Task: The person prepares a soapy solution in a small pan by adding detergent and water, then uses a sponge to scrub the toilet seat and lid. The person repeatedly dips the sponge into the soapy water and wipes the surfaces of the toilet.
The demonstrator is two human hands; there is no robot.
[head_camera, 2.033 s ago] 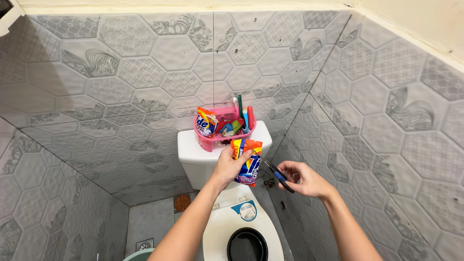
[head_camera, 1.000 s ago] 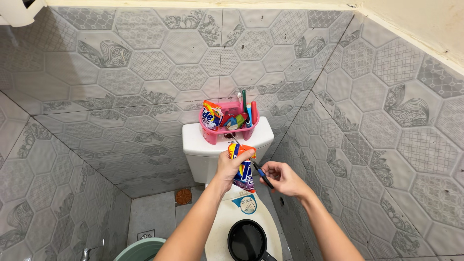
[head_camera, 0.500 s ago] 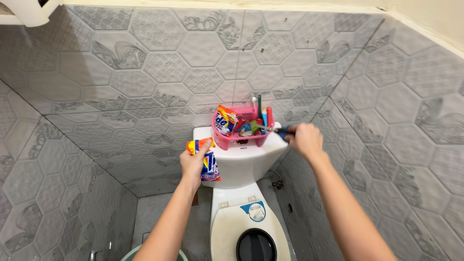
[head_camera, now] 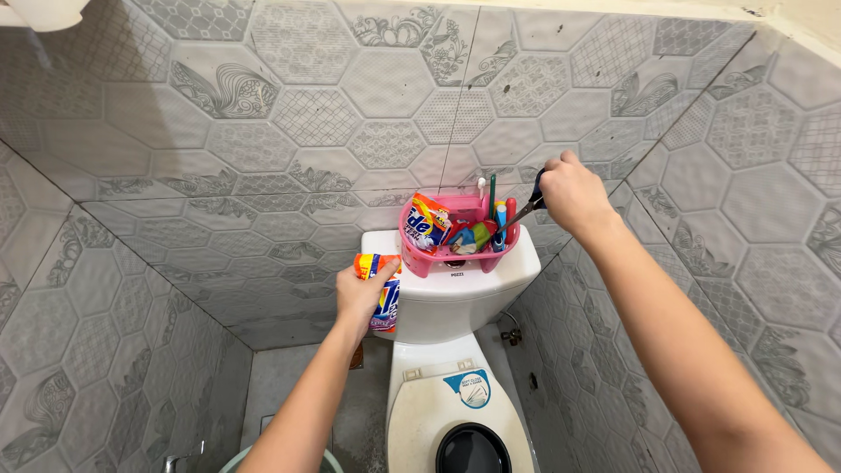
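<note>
Left grip [head_camera: 361,293] clutches one sachet [head_camera: 384,293]; right grip [head_camera: 569,194] holds one scissors [head_camera: 524,210].

Head camera looks down, close, at the toilet [head_camera: 460,412] corner.

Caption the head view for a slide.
Left hand grips an orange detergent sachet; right hand lowers blue-handled scissors into a pink plastic basket.

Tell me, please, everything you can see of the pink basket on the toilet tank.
The pink plastic basket is a slotted caddy with a raised back, sitting upright on the white toilet tank against the tiled wall. It holds a detergent sachet, toothbrushes and other small items. The right hand lowers scissors into its right end; whether they touch it is unclear.
</note>
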